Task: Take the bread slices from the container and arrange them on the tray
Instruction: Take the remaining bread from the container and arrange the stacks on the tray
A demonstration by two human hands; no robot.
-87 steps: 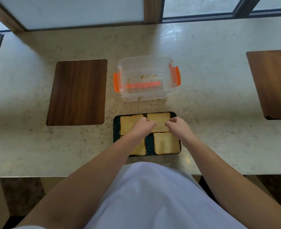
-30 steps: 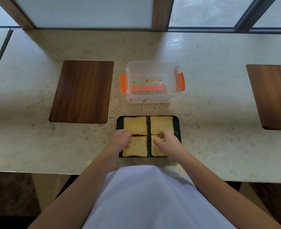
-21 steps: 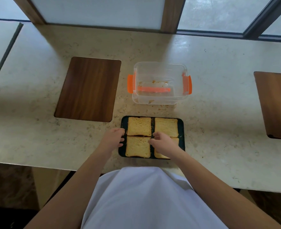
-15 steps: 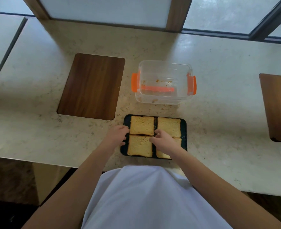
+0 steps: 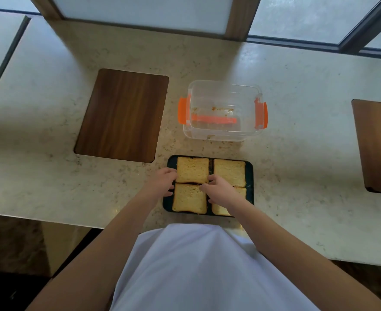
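Note:
Several bread slices lie flat in two rows on a dark tray (image 5: 250, 176) near the counter's front edge. The far left slice (image 5: 192, 169) and far right slice (image 5: 229, 175) are fully visible. My left hand (image 5: 161, 181) rests at the tray's left rim, its fingers touching the left edges of the near left slice (image 5: 188, 198) and the far left slice. My right hand (image 5: 218, 190) lies over the tray's middle, fingers spread on the slices, and covers most of the near right slice (image 5: 218, 211). Behind the tray stands the clear container (image 5: 224, 133) with orange clips, holding only crumbs.
A dark wooden board (image 5: 122, 115) is set into the stone counter at the left, and another (image 5: 377, 144) at the right edge. A window frame runs along the back. My white shirt fills the bottom of the view.
My hands shifted from the far slices toward the near row and the tray's left rim. The view has drifted, so the tray and container sit further right in the picture.

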